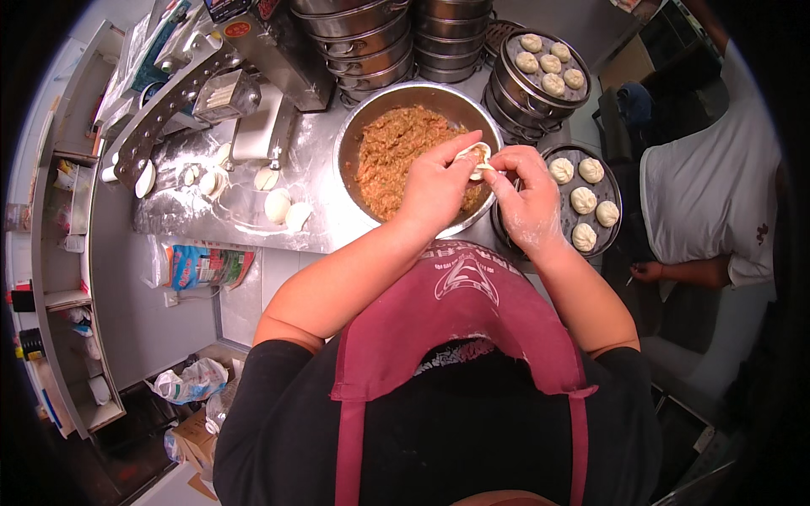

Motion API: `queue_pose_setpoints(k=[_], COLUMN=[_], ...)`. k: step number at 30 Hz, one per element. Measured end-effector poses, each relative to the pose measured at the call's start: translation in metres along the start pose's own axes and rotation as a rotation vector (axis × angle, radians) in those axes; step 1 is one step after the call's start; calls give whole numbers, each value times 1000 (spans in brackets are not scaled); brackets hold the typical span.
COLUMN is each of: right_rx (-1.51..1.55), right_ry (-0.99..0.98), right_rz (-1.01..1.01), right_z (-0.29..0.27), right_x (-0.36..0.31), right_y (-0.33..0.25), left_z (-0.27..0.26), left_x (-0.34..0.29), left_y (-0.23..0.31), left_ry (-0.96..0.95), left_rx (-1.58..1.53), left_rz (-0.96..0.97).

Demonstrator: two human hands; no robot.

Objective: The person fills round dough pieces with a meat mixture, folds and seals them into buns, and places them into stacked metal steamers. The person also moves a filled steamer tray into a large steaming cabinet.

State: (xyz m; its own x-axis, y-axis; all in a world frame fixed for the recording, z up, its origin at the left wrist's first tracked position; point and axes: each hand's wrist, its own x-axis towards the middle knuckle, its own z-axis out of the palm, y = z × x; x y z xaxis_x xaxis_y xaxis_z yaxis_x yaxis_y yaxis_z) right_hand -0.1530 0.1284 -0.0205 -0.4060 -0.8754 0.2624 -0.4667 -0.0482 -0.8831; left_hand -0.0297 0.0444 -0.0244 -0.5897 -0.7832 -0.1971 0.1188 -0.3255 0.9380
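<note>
Over the right side of a large steel bowl [344, 160], both my hands are closed around one small bun of white dough [479, 157]. A bit of filling shows inside its open top. My left hand [432, 184] cups it, thumb near the opening. The fingertips of my right hand [531, 198], dusted with flour, pinch the dough's edge. Brown minced filling [401, 148] is heaped in the bowl beneath. To the right, pleated buns [583, 200] sit spaced out on a round dark steamer tray [617, 190]. Flat dough rounds [277, 205] lie on the floured steel counter [325, 226] at left.
A dough machine [266, 55] stands at the back left. Stacked steel steamers [363, 59] rise behind the bowl; another stack [504, 88] holds more buns [551, 63]. Close on the right, a person in a grey shirt [704, 160] stands near the tray. Shelves [84, 337] line the left wall.
</note>
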Motion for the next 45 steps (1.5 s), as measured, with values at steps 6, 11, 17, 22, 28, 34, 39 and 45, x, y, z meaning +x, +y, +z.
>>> queue_pose_setpoints(k=[6, 11, 17, 22, 28, 34, 39, 45], right_rx=[266, -279, 78, 149, 137, -288, -228, -365], right_ry=[-88, -17, -144, -54, -202, -77, -110, -195], right_rz=[303, -280, 234, 152, 221, -199, -106, -183], right_z=[-6, -8, -9, 0, -5, -4, -1, -9], right_x=[10, 11, 16, 12, 6, 8, 5, 10], right_y=[-6, -8, -5, -3, -8, -13, -21, -25], left_z=[-1, -8, -19, -7, -9, -9, -11, -15], left_x=[1, 7, 21, 17, 11, 11, 9, 7], left_y=[3, 5, 14, -2, -3, 6, 17, 25], left_ry=[-21, -68, -222, -80, -105, -82, -78, -148], left_rx=[59, 199, -32, -412, -365, -224, -70, 183], left_rz=[31, 40, -171, -345, -478, -409, -410, -352])
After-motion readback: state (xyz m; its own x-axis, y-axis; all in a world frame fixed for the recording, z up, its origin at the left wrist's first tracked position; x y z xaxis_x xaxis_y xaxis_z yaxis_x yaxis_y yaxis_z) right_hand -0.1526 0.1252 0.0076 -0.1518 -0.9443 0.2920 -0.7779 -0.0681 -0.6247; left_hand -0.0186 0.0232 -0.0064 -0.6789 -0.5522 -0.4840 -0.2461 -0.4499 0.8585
